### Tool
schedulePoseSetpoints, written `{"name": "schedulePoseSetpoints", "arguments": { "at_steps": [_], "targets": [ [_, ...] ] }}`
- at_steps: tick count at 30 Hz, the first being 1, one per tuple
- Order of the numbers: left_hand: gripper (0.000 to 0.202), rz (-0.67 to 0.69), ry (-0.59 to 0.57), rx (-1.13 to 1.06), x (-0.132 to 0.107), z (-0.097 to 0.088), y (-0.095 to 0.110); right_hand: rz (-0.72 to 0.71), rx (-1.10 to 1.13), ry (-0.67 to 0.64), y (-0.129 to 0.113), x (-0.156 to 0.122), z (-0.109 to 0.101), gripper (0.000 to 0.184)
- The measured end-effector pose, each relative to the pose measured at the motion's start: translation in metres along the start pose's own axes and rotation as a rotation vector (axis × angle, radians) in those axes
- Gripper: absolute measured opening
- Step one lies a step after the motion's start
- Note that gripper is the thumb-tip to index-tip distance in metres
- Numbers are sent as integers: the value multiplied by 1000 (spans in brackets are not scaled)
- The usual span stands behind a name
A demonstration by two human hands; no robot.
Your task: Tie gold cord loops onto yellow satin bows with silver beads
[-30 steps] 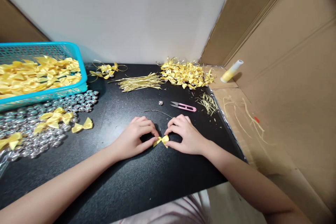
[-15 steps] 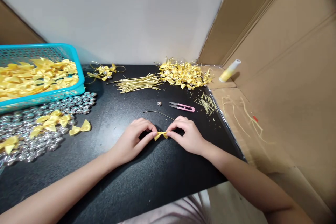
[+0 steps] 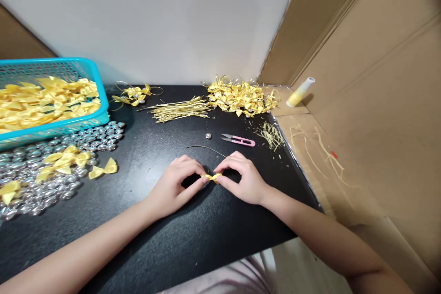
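Between my two hands, a little above the black table (image 3: 165,248), is a small yellow ribbon bow (image 3: 212,178). My left hand (image 3: 179,183) pinches its left end between thumb and fingertips. On the other end, the thumb and fingers of my right hand (image 3: 243,177) are closed. A thin gold wire (image 3: 203,146) runs out beyond my right fingers; whether it is joined to the bow I cannot tell. Just past the hands lie a single silver bead (image 3: 208,136) and pink thread snips (image 3: 238,140), blades pointing left.
At left stands a turquoise basket (image 3: 103,96) of yellow bows, with many silver beads (image 3: 65,188) and loose bows (image 3: 103,168) before it. Gold wire strips (image 3: 181,109), a heap of beaded bows (image 3: 241,96) and thread scraps (image 3: 271,135) lie farther back. A thread cone (image 3: 301,92) stands right.
The bow has been tilted between my fingers, so its loops now look narrower and flatter. Both hands keep their pinch in nearly the same place. The view has shifted slightly.
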State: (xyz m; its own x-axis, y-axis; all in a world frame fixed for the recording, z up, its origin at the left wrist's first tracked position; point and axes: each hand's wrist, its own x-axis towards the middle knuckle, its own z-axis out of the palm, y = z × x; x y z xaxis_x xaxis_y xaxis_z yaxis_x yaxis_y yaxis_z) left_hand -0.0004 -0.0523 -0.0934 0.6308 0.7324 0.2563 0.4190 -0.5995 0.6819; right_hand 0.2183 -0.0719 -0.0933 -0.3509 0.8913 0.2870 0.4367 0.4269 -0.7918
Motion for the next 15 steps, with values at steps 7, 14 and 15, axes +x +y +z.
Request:
{"name": "schedulePoseSetpoints", "arguments": {
  "at_steps": [7, 14, 15],
  "targets": [
    [14, 43, -15, 111, 0, 5, 0, -14, -114, -35, -2, 1, 8, 8],
    [12, 52, 15, 130, -2, 7, 0, 28, 36, 82, -6, 2, 10, 16],
    [12, 55, 32, 127, -2, 7, 1, 39, 50, 99, -7, 2, 10, 16]
  ]
}}
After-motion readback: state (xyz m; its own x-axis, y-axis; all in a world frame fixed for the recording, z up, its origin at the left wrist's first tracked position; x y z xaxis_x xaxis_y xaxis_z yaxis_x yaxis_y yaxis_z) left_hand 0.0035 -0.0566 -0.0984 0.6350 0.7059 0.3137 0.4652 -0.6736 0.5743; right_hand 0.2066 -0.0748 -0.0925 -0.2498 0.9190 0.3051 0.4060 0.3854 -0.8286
